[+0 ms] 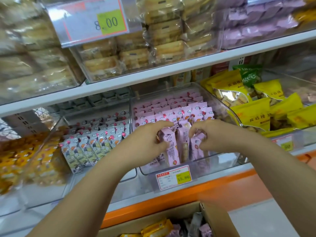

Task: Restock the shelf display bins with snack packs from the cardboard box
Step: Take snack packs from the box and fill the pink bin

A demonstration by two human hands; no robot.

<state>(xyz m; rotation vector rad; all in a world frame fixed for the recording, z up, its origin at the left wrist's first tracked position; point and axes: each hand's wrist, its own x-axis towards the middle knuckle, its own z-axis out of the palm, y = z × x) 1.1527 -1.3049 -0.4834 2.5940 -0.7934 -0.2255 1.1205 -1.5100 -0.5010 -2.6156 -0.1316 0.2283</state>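
Head view: both hands are working at the front of the clear bin (pixel 222 156) on the lower shelf, which is sitting at 12 o'clock from the cardboard box (pixel 215 218).
Task's thing: three pink snack packs (pixel 172 147) are standing on end at the bin's front wall, just above the price tag (pixel 174 177).
Long axis: the packs are running from 6 to 12 o'clock and leaning slightly toward the bin's front wall, side by side and touching.
Left hand: the left hand (pixel 150 139) is gripping the pack at 9 o'clock of the group, fingers (pixel 164 124) curling over its top and thumb pressing its near face.
Right hand: the right hand (pixel 205 134) is pinching the top of the pack at 3 o'clock of the group, fingers (pixel 196 129) bending tightly inward.
Middle pack: it is standing between the two hands; I cannot tell which hand is touching it.
Nearer hand: both are sitting equally close, one at each flank.
Filed rows (pixel 179 106): more pink packs are standing in ranks at 12 o'clock of the hands, deeper in the same bin.
Coming move, as I judge it: the group is likely needing a push toward 12 o'clock, upright against those ranks.
Box: it is holding more packs, yellow and pink, at 6 o'clock of the hands.
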